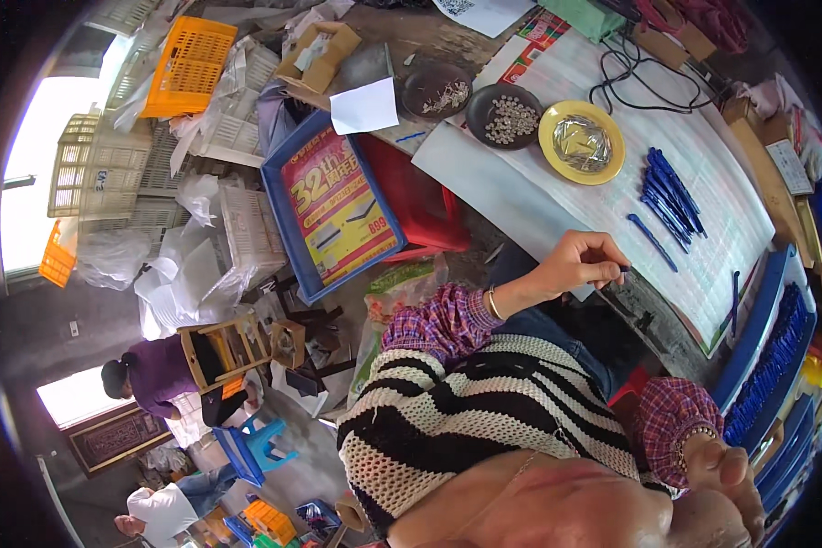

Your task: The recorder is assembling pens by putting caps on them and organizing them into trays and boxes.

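Note:
My left hand point(575, 263) is raised over the near edge of the worktable, thumb and forefinger pinched on a small dark blue piece point(624, 269); most of it is hidden. Close to the lower right rim, my right hand point(723, 470) is held near my body with its fingers curled in, and whatever they may hold is hidden. Beyond my left hand, several slim blue rods point(672, 196) lie in a loose bunch, with a single blue rod point(652, 242) apart from them. A yellow dish point(618, 137) of thin silvery pieces sits beyond the rods.
Two dark bowls hold small parts: round bits point(511, 121) and thin metal bits point(447, 94). A black cable point(644, 82) loops on the table. At right, a blue tray point(765, 365) holds many blue rods. Left stand a blue crate point(292, 247) and a red stool point(429, 205). Two people are farther off.

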A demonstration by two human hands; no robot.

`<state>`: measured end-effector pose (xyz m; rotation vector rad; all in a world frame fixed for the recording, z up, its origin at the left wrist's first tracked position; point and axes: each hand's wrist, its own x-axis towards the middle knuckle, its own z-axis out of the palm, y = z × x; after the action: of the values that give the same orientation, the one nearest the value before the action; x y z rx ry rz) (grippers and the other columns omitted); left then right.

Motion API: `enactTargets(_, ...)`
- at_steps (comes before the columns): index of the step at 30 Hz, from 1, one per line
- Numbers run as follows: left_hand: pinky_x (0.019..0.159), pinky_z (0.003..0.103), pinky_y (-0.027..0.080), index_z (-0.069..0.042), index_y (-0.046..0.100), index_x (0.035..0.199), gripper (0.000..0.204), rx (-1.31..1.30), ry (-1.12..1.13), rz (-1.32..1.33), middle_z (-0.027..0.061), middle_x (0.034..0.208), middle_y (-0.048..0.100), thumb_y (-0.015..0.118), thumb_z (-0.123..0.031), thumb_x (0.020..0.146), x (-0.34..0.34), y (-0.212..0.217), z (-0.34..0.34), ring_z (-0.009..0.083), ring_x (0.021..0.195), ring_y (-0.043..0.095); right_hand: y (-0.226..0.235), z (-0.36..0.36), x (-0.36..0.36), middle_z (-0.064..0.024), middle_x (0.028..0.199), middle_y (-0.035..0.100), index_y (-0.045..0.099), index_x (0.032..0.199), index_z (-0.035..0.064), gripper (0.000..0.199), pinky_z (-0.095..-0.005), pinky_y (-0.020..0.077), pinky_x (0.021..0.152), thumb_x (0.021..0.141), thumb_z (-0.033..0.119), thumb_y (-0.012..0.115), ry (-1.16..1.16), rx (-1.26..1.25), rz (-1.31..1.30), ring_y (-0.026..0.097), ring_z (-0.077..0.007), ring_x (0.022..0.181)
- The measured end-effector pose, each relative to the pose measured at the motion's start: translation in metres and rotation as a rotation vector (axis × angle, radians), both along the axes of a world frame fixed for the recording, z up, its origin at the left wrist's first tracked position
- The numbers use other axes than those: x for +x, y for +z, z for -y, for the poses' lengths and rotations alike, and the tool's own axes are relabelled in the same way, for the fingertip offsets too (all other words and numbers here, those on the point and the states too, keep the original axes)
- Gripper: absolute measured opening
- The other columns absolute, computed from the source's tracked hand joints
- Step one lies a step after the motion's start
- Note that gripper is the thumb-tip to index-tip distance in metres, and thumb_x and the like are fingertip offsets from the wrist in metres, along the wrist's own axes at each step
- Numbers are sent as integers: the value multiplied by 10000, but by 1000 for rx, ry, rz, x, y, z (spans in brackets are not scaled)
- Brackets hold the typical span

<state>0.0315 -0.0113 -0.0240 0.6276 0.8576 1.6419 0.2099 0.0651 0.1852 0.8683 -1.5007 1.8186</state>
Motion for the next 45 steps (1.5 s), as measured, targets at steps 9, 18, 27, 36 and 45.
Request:
enactTargets(9, 564, 195, 450, 5, 622, 947, 120, -6, 9, -15, 77, 792, 650, 624, -41, 836, -3, -2, 8, 68, 628, 548, -6, -9, 35, -12, 1172, 486, 539, 1076, 202, 287, -575, 293, 920, 817, 324, 564, -132, -125, 169, 396, -379, 1134)
enactTargets(18, 568, 194, 452, -1, 620, 937, 102, -93, 20, -20, 77, 790, 650, 599, -27, 840, -5, 4, 16, 71, 627, 549, -45, -29, -11, -104, 1126, 490, 584, 1050, 89, 251, -555, 364, 926, 816, 176, 568, -342, -92, 252, 410, -407, 1142)
enactTargets(27, 563, 213, 434, -2, 595, 947, 109, -174, 133, -17, 92, 800, 630, 594, -47, 848, -19, -12, 34, 107, 617, 529, -143, -62, -97, -144, 1187, 558, 470, 1232, -40, 376, -325, 450, 907, 880, 93, 472, -252, -636, 1080, 571, -219, 1025)
enactTargets(36, 528, 189, 409, -14, 610, 938, 96, -113, 160, 80, 82, 787, 638, 586, -39, 849, -23, -20, 29, 83, 605, 533, -148, -48, -100, -135, 1180, 564, 505, 1212, -17, 350, -320, 462, 886, 872, 51, 460, -228, -717, 1149, 574, -188, 1022)
enactTargets(45, 568, 243, 421, 4, 585, 944, 113, -104, 236, 61, 136, 791, 612, 606, -36, 840, -25, -15, 37, 142, 616, 510, -3, 15, -123, -116, 940, 647, 600, 1040, 8, 220, -261, 457, 726, 898, 154, 519, 395, -232, 992, 608, -144, 820)
